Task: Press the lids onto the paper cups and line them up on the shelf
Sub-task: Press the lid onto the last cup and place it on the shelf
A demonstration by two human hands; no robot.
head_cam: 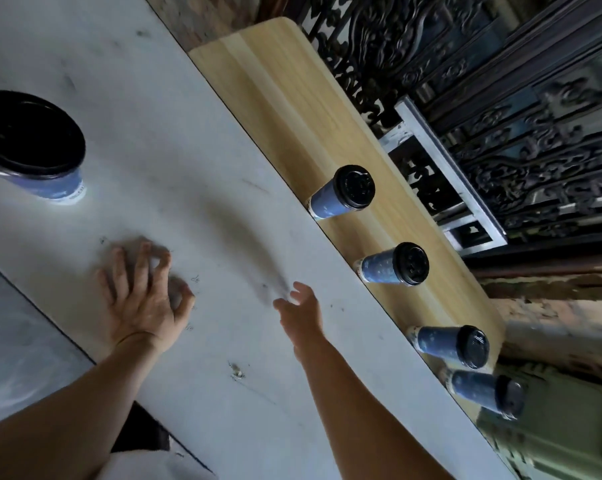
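Note:
Several blue paper cups with black lids stand in a row on the light wooden shelf [279, 98]: one [341, 197], another [393, 265], a third [448, 344] and one at the shelf's near end [483, 393]. A further lidded blue cup [33, 143] stands on the white table [202, 161] at the far left. My left hand [143, 292] rests on the table with fingers spread and holds nothing. My right hand [301, 308] hovers over the table with relaxed fingers, empty, a short way from the second cup.
Behind the shelf runs a dark ornate metal railing [500, 98] with a white frame [441, 174] leaning at it. A green object [562, 431] lies at the lower right past the shelf's end. The table's left edge [43, 306] drops off near my left forearm.

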